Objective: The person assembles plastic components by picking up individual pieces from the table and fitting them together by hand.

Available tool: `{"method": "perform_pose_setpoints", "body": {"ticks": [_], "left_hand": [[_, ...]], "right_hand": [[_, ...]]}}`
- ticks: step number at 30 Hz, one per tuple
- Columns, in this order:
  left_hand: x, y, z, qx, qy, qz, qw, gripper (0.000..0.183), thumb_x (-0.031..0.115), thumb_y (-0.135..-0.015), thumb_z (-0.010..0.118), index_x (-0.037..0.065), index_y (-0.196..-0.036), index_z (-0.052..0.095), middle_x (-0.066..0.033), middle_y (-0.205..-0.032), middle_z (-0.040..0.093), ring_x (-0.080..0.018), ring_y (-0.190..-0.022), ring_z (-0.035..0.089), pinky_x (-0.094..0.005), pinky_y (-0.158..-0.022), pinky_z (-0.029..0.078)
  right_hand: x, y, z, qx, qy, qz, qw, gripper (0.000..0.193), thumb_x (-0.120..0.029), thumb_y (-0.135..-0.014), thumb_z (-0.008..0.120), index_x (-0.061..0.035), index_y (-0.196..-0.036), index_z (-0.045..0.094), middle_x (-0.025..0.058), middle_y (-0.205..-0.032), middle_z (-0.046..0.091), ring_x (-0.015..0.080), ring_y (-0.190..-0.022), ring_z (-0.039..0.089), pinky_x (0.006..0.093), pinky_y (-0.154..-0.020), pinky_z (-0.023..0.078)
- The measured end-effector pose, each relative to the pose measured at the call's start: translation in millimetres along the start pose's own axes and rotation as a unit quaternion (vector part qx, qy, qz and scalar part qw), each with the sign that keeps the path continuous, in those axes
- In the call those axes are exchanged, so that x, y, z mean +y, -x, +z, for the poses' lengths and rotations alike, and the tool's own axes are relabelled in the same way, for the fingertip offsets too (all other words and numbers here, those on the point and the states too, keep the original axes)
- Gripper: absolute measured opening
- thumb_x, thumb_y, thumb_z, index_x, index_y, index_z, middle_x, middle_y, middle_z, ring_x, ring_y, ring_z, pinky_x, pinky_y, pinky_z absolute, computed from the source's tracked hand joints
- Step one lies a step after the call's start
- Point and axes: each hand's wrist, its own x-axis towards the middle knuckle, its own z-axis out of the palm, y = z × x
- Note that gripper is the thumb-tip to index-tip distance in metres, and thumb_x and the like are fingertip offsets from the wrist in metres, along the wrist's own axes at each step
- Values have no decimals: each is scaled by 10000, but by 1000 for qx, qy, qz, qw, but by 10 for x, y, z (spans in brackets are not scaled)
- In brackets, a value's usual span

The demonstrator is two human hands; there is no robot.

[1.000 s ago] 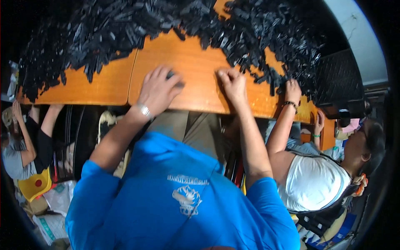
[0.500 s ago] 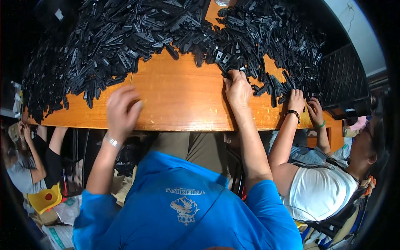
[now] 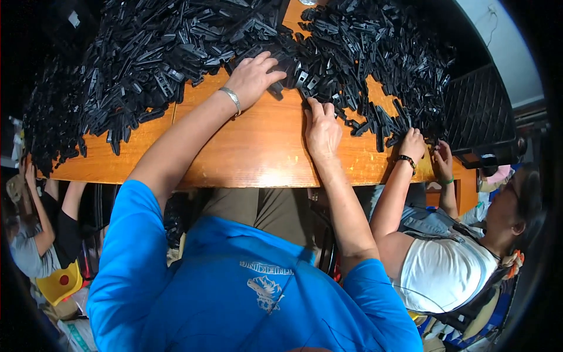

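Observation:
A large heap of small, elongated black plastic pieces [image 3: 170, 50] covers the far part of the wooden table [image 3: 246, 144]. Over the heap's near edge reaches my left hand [image 3: 252, 80], a silvery band at its wrist, its fingers spread on or just above the pieces. Beneath that palm the parts are blurred and partly hidden. To its right, my right hand [image 3: 324, 130] rests low at the rim of the heap. Its fingers are drawn together, tips against the black pieces; whatever they grip is hidden.
At my right a co-worker in a white top [image 3: 448, 273] has both hands at the heap's edge. Beyond them stands a black crate [image 3: 481, 114]. Another person [image 3: 38, 237] sits at far left, near a yellow plastic seat [image 3: 60, 283]. The table's near edge runs before my lap.
My left hand has swung forward and right, from above the near table to the heap. The right hand stays at the rim with little movement. The whole view has shifted slightly.

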Motion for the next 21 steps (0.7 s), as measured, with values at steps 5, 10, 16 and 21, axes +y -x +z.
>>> {"method": "perform_pose_setpoints", "body": {"ticks": [5, 10, 16, 21], "left_hand": [[93, 272, -242, -63, 0, -9, 998, 464, 37, -959, 595, 231, -1364, 711, -85, -1478, 609, -290, -1513, 452, -456, -1183, 404], [82, 562, -413, 8, 4, 11, 1000, 420, 89, -1003, 548, 169, -1391, 688, -61, -1366, 683, -280, -1475, 491, -462, -1170, 407], [343, 960, -743, 33, 74, -28, 996, 291, 84, -971, 633, 115, -1260, 658, -79, -1138, 713, -307, -1223, 622, -478, -1063, 454], [415, 1474, -832, -17, 176, -126, 976, 356, 82, -855, 821, 69, -1167, 651, -125, -1100, 667, -369, -1083, 617, -472, -931, 504]], "right_hand": [[66, 71, -7, 3, -9, -24, 1000, 269, -191, -1038, 671, -169, -1304, 703, 122, -1080, 679, 385, -863, 718, 493, -704, 587], [-53, 123, -101, 20, -75, -97, 992, 243, -111, -1017, 686, -121, -1258, 716, 133, -1043, 709, 392, -880, 718, 476, -710, 587], [-317, 210, -258, -57, -66, -92, 992, 252, -81, -934, 748, -93, -1184, 722, 187, -1095, 709, 438, -901, 718, 507, -752, 591], [-359, 70, -237, -110, -33, -55, 992, 210, -139, -902, 768, -25, -1075, 736, 218, -1150, 700, 445, -917, 732, 529, -798, 598]]}}
